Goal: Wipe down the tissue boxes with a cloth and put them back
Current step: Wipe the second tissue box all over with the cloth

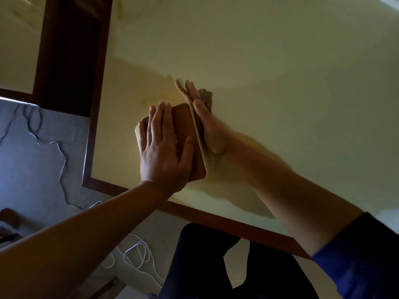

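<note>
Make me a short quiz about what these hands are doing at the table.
1. True or false: the left hand lies flat on top of the box.
2. Which hand presses the cloth against the box's side: A left, B right?
3. Fill in: the box sits on the ____.

Key: 1 true; 2 B; 3 table.
</note>
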A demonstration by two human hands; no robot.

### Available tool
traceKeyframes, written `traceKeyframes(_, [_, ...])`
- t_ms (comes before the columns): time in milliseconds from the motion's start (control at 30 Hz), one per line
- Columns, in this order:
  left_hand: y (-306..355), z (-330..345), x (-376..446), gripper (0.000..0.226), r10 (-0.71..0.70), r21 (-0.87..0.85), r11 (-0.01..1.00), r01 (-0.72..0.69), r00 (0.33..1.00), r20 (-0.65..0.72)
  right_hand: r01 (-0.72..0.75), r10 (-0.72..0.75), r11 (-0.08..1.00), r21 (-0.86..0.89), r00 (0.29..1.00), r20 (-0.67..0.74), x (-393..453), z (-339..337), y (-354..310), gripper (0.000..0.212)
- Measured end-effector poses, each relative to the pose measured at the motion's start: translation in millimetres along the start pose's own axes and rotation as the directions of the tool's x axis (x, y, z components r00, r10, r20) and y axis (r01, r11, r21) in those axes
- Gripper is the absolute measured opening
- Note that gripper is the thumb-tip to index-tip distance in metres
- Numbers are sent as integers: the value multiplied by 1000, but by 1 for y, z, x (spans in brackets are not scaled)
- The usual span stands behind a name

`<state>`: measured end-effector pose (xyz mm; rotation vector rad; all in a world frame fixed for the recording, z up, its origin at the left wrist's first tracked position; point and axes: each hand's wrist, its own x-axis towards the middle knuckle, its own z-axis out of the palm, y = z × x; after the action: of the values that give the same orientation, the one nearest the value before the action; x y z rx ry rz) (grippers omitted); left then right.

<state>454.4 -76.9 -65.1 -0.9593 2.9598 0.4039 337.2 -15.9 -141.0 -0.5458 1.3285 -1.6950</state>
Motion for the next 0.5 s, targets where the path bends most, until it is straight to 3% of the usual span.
traceKeyframes(67, [-3,1,-1,78,18,-7,1000,-18,1000,4,29,-30,997,71,999,19,-19,3,7,68])
traceKeyframes(233, [-4,1,0,74,27,-34,999,-27,1000,14,-96,96,994,44,995,18,-111,14,10,64])
traceKeyframes(367, [-3,1,1,72,27,-50,998,-27,1000,-7,-107,109,990,88,994,-16,-145,23,16,70])
traceKeyframes(500, [-5,3,0,71,24,-45,999,-24,1000,-8,-56,47,996,-71,991,-124,-149,29,13,68])
